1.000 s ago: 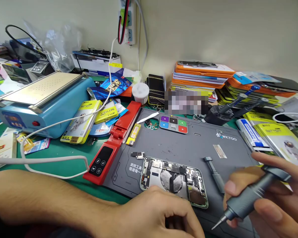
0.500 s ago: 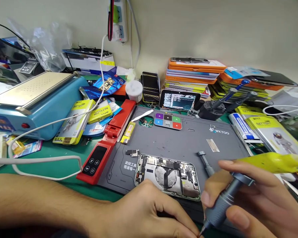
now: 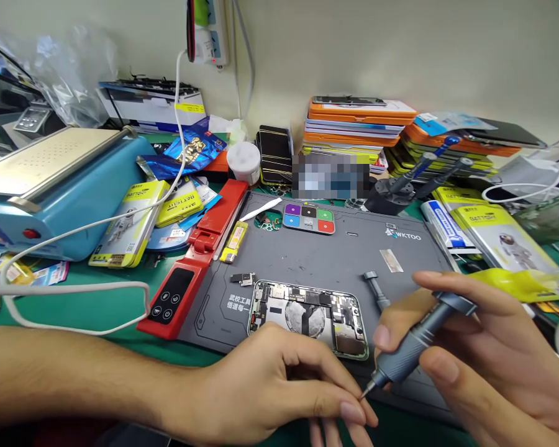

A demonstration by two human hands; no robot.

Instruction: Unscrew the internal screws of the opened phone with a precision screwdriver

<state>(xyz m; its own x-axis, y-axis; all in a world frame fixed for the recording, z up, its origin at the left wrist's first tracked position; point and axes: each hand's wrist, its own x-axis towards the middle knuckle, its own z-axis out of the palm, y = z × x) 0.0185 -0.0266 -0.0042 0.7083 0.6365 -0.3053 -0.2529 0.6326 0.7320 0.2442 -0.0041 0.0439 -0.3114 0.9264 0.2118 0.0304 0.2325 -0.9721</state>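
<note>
Green-covered table [image 3: 97, 310], cluttered; a grey rubber work mat [image 3: 317, 261] is laid on it. Opened smartphone with exposed boards [image 3: 307, 316] is placed at the mat's near edge, long axis left to right, just beyond both hands. Slim grey metal electric screwdriver [image 3: 410, 347] is clasped in the right hand [image 3: 484, 366], tip slanted down-left. The tip is met by the left hand [image 3: 279, 391], grip pinched at thumb and forefinger; any contents cannot be told. Spare grey driver [image 3: 376, 292] is set beside the phone.

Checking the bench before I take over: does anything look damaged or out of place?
The phone lies opened on the grey mat, its insides bare. A small loose part sits beside its corner.
</note>
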